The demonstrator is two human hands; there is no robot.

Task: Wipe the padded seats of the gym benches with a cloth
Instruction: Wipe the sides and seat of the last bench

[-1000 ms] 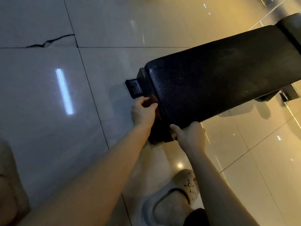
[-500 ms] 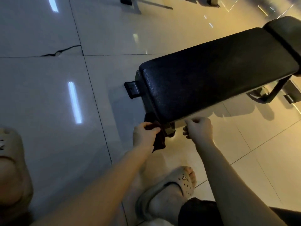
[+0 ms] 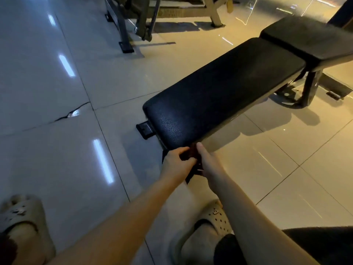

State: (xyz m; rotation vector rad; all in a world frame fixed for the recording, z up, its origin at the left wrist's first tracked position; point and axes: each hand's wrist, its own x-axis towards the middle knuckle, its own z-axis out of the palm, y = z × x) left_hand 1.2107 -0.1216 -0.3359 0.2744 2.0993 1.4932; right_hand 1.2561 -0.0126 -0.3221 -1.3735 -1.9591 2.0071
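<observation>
Black padded seat [image 3: 225, 96] runs diagonally. Left hand [image 3: 176, 162] is just below the seat's near corner, fingers curled around the cloth. Right hand [image 3: 208, 159] is right beside it, also pinching the cloth. Dark cloth [image 3: 191, 174] is bunched between both hands at the seat's near edge, tail hanging below.

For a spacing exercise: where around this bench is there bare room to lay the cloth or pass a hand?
Free: the whole seat top, from its near end to the back pad; also the floor left of it, between the foot and the crack. Crowded: the seat's near corner, where left hand and right hand hold the cloth.
</observation>
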